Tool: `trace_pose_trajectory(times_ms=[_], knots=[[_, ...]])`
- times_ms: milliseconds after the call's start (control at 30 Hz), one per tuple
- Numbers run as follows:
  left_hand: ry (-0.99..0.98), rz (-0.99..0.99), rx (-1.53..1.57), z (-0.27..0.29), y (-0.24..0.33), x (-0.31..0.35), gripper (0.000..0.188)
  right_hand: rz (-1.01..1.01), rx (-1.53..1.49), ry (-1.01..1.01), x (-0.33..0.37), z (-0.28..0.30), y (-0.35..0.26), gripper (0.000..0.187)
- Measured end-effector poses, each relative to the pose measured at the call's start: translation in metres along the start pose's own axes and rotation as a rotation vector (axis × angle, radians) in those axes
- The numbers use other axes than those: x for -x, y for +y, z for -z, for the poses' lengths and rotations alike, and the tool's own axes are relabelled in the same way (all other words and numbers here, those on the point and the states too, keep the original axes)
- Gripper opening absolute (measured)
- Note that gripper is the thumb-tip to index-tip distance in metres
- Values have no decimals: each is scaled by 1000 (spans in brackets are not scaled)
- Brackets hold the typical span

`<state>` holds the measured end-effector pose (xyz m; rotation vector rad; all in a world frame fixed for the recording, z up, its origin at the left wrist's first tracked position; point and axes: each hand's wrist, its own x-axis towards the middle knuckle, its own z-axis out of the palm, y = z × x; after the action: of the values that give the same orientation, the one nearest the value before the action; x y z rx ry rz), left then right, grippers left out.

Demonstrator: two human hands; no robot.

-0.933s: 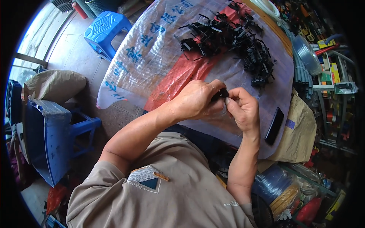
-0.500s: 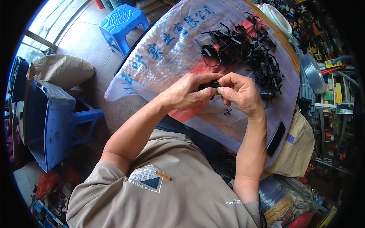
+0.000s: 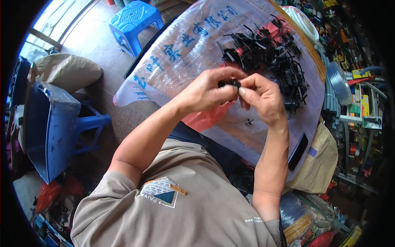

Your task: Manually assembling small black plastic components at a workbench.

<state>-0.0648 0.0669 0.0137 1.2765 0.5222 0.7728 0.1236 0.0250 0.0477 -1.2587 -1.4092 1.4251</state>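
Observation:
My left hand (image 3: 214, 88) is closed around a small black plastic part (image 3: 231, 83), its thumb and forefinger pinching it from the left. Against the right side of the same part, my right hand (image 3: 260, 96) presses thumb and fingertips together. Most of the part is covered by fingers, so its full shape cannot be made out. Beyond the hands lies a loose heap of black plastic pieces (image 3: 284, 61) with thin prongs, spread on a white woven sheet (image 3: 164, 76). One small black cross-shaped piece (image 3: 249, 122) lies apart, just below my hands.
Red plastic film (image 3: 207, 118) lies on the sheet under my hands. A black phone (image 3: 298, 150) rests at the right edge. Blue stools (image 3: 135, 24) and a blue bin (image 3: 61, 127) stand at left. Crowded shelves with a clear tubing coil (image 3: 338, 82) line the right.
Both hands stay together at the small black part, with the fingers slightly shifted around it. The whole view has moved a little.

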Motion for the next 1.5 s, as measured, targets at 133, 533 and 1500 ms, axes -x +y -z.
trace_pose_trajectory(times_ms=[133,533,1500], knots=[[114,-67,770,56,0,-12,30,196,747,465,-45,20,11,30],[804,-167,-339,184,4,-45,41,55,659,590,8,36,25,12],[-131,-471,-485,-110,-41,-13,16,341,1,726,118,9,66,12]])
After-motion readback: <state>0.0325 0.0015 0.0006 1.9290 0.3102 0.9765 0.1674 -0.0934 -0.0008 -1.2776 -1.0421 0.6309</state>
